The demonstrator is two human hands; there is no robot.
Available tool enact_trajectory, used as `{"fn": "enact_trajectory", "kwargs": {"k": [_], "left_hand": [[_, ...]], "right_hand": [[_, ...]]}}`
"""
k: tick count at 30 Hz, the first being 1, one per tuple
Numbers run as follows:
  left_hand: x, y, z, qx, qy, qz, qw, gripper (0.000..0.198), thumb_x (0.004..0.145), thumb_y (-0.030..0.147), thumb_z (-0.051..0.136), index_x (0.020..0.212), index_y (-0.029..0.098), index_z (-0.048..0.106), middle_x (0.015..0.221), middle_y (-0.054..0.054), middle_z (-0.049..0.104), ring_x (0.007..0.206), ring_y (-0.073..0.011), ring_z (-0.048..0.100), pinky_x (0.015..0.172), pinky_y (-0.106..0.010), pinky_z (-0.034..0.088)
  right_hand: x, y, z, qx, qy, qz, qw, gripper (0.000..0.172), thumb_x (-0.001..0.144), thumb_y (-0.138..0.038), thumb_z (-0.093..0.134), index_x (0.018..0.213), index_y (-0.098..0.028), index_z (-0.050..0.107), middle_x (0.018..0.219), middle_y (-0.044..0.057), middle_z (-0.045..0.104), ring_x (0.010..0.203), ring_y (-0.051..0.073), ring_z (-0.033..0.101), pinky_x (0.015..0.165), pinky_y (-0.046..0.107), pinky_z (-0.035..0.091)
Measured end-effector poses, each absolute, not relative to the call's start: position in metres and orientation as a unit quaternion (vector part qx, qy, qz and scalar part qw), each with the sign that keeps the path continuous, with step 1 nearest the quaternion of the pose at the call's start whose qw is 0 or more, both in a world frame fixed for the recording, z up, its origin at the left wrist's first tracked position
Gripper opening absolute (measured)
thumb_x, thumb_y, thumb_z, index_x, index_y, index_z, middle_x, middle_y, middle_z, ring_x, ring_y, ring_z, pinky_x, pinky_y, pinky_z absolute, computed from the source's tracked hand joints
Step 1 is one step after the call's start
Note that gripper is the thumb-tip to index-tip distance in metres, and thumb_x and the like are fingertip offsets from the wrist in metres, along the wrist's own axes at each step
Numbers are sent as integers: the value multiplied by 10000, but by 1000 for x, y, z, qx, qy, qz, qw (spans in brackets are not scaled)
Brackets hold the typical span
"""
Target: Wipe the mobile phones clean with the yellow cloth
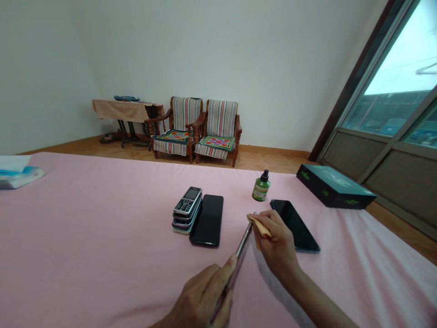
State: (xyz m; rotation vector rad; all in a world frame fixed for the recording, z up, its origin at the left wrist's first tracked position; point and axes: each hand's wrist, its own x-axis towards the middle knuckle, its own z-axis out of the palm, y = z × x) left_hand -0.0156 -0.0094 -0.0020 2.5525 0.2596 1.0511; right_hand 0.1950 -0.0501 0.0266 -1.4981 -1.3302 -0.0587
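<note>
A wide bed under a pale pink sheet (102, 237) is stretching out beneath both hands, and a dark teal cardboard box (332, 187) is sitting near its edge, ahead of the right hand (276, 248). Just beyond that hand, a slim black glass-fronted smartphone (295, 225) is lying flat. Ahead of the left hand (200, 296), a second black smartphone (206, 220) is lying beside a small stack of silver-and-black keypad phones (187, 209). A small green bottle with a black spray top (261, 186) is standing upright ahead of the right hand. The left hand is closing narrowly around a thin metal-edged phone (243, 243), tilted on its edge, while the right hand is pinching a folded yellow cloth (259, 225) against that phone's upper end. The tilt looks like the main risk: if the left hand's grip slackens, the phone could slip and strike the flat smartphone. Hard pressure from the cloth could also lever it loose, and a careless right hand could knock the bottle over.
</note>
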Motion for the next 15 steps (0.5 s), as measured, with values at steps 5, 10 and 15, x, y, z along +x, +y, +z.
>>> {"fn": "enact_trajectory", "kwargs": {"k": [5, 10, 15], "left_hand": [[-17, -9, 0, 904, 87, 377, 182, 562, 896, 58, 455, 1440, 129, 334, 849, -100, 659, 736, -195, 659, 676, -245, 578], [-18, -10, -1, 897, 105, 383, 195, 578, 888, 51, 475, 1439, 156, 337, 920, -106, 667, 771, -199, 665, 735, -258, 578], [-18, -10, -4, 898, 96, 386, 190, 611, 864, 41, 476, 1444, 169, 331, 848, -77, 666, 690, -186, 653, 668, -242, 575]], "right_hand": [[222, -28, 22, -678, -503, -2, 536, 223, 845, -289, 570, 934, -184, 745, 845, 77, 665, 783, 217, 624, 712, 338, 511], [228, -27, 8, -704, -500, 56, 501, 270, 843, -295, 526, 822, -159, 759, 758, 79, 711, 686, 215, 656, 611, 301, 512], [231, -34, 5, -724, -532, 71, 433, 219, 737, -153, 539, 629, -195, 725, 632, 26, 636, 589, 173, 603, 548, 248, 433]]}}
